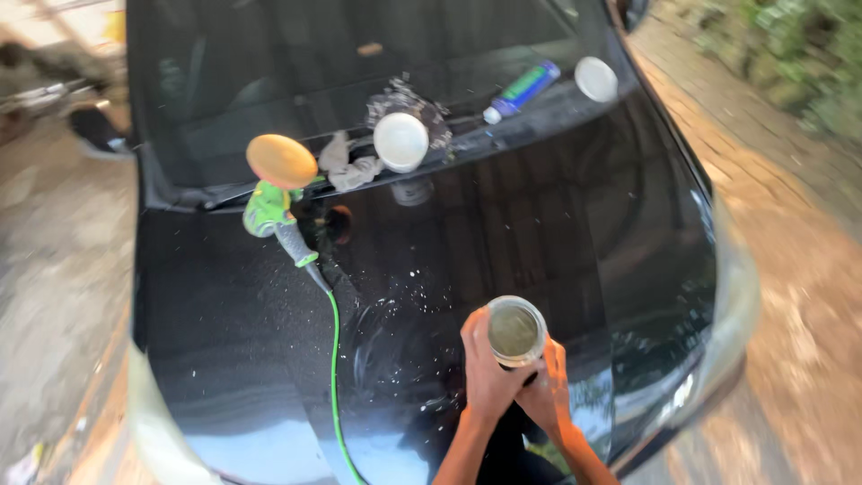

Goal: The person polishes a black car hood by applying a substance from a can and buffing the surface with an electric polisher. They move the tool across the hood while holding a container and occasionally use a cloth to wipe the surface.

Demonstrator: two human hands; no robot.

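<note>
Clear jar (515, 330) clasped by both hands' closed grip.

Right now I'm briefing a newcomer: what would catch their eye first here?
Both hands, left hand and right hand, clasp an open jar over the black car hood. A green polisher with an orange pad lies near the windshield, beside a white lid.

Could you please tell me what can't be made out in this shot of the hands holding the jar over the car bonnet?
- Head view: the jar contents are blurred; only a murky greenish surface shows.
- The jar's lower body is hidden by the left hand and right hand.
- The green cable of the polisher is cut off by the bottom edge.
- The tube on the windscreen is too small to identify.
</note>
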